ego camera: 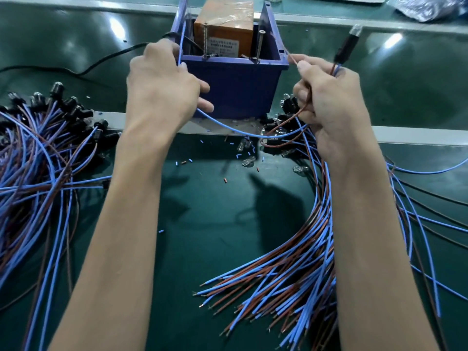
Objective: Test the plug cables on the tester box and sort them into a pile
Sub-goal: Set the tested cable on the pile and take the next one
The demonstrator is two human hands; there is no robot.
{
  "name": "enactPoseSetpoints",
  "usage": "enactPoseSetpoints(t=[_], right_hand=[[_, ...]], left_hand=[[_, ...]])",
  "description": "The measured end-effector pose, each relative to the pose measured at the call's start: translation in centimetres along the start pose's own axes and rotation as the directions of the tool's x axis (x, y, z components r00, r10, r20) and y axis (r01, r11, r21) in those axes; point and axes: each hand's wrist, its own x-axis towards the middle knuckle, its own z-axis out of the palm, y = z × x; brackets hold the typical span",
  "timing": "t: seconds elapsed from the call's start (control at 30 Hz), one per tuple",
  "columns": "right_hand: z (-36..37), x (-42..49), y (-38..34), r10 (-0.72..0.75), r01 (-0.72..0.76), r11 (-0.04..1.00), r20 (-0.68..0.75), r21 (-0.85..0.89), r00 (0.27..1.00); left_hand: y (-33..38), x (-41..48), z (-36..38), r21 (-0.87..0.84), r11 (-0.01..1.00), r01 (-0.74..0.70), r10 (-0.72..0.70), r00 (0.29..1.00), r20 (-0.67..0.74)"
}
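My left grip (pixel 164 82) pinches the blue wire (pixel 228 128) against the tester box (pixel 235 84), which stands mid-desk toward the far edge. My right grip (pixel 326 97) curls round the brown wire (pixel 283 124) and the plug (pixel 348 44) (pointing up). A cable pile (pixel 38 153) lies at the desk's (pixel 215 224) left edge.

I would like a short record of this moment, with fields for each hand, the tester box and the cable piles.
left hand: pinches blue wire at the tester box left wall
right hand: pinches brown wire; plug stands above it
tester box: blue, open top, orange block inside
left pile: cables left of the box
right bundle: cables fanned on the table
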Motion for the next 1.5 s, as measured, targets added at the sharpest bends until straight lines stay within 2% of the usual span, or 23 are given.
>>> enactPoseSetpoints(t=[0.23, 0.5, 1.1, 1.5], right_hand=[[0.1, 0.1, 0.2, -0.002, 0.005, 0.998, 0.035, -0.07, 0.999], [0.0, 0.0, 0.3, -0.035, 0.039, 0.998, 0.089, -0.046, 0.995], [-0.2, -0.4, -0.1, -0.048, 0.06, 0.989, 0.098, -0.133, 0.994], [-0.3, -0.4, -0.2, -0.063, 0.08, 0.988, 0.132, -0.13, 0.989]], left_hand=[[0.4, -0.3, 0.0, 0.016, 0.997, 0.07, -0.071, 0.996, 0.054], [0.5, -0.4, -0.3, 0.001, 0.998, 0.06, -0.06, 0.996, 0.065], [1.4, -1.0, -0.5, 0.025, 0.999, 0.032, -0.034, 0.994, 0.1], [1.9, -1.4, -0.2, 0.004, 1.0, 0.025, -0.025, 0.99, 0.14]])
